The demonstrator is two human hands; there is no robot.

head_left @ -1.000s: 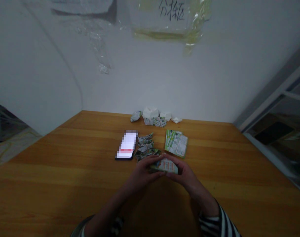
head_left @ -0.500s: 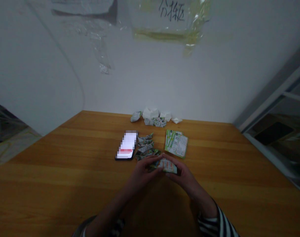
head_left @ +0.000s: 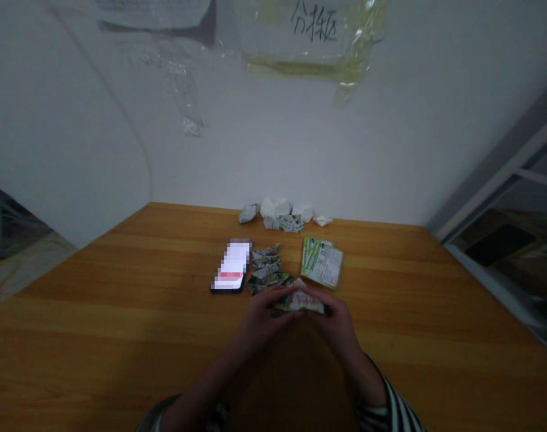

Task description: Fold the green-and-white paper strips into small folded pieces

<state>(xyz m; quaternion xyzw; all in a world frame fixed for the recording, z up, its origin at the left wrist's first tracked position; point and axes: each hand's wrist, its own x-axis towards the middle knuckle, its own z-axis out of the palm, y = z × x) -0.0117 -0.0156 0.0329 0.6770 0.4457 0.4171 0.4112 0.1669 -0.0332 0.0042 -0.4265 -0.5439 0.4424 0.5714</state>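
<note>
Between my two hands is a small printed paper sheet [head_left: 304, 302], partly bent, with coloured print on its face. My left hand [head_left: 265, 309] grips its left side, fingers over the far edge and thumb at the near edge. From the right, my right hand [head_left: 331, 309] pinches it the same way, and the fingertips of both hands nearly meet. Just beyond the left fingers lie several folded printed paper pieces [head_left: 267, 268] in a column. A few flat green-and-white leaflets [head_left: 324, 264] lie overlapped beyond my right hand.
A phone [head_left: 232, 266] with a lit, blurred screen lies left of the folded pieces. Crumpled white paper [head_left: 276, 207] and crumpled printed paper [head_left: 249, 213] sit along the wall on the wooden table [head_left: 120, 312]. A taped handwritten sign [head_left: 313, 30] hangs above.
Both hands have drawn slightly closer together on the sheet, and its far edge now rises to a point between the fingertips. The other things stay where they were.
</note>
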